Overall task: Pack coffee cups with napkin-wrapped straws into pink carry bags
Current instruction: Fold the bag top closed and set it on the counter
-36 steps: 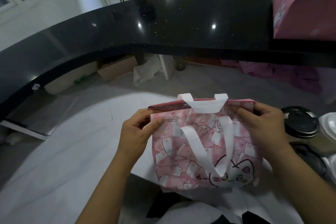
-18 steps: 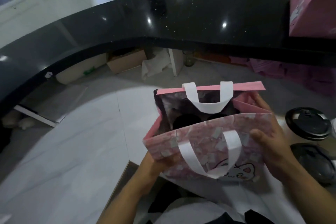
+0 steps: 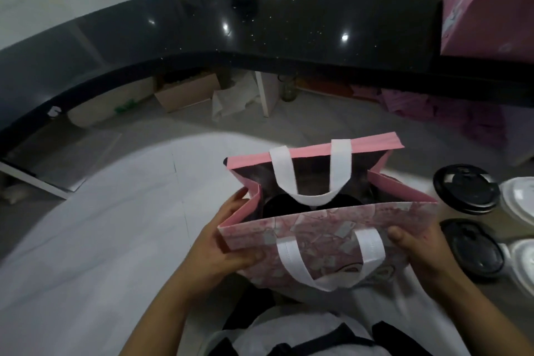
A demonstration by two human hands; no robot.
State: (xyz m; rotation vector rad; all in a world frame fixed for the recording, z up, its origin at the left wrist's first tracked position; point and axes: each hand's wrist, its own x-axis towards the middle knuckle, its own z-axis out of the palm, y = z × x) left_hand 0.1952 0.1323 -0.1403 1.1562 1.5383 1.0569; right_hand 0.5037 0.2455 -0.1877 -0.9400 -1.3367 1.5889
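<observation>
**A:** Pink, is it? Where is the bag?

**B:** The pink carry bag [image 3: 318,228] is at the near edge of the white marbled tabletop [image 3: 101,240], its mouth spread into a rectangle. My left grip [image 3: 222,243] pinches the left corner, thumb on the printed panel. My right grip [image 3: 419,251] curls round the right end.

**A:** Handles?

**B:** Flat white webbing loops. The near one [image 3: 289,257] hangs outward and the far one [image 3: 284,170] droops inside over dark round shapes.

**A:** Beyond?

**B:** Just right are two cups with glossy black domed lids [image 3: 466,189] and two white lids [image 3: 520,199]. Farther off is a curved, speckled black counter [image 3: 260,23] bearing a pink box [image 3: 488,3], with a cardboard box [image 3: 187,91] beneath.
</observation>
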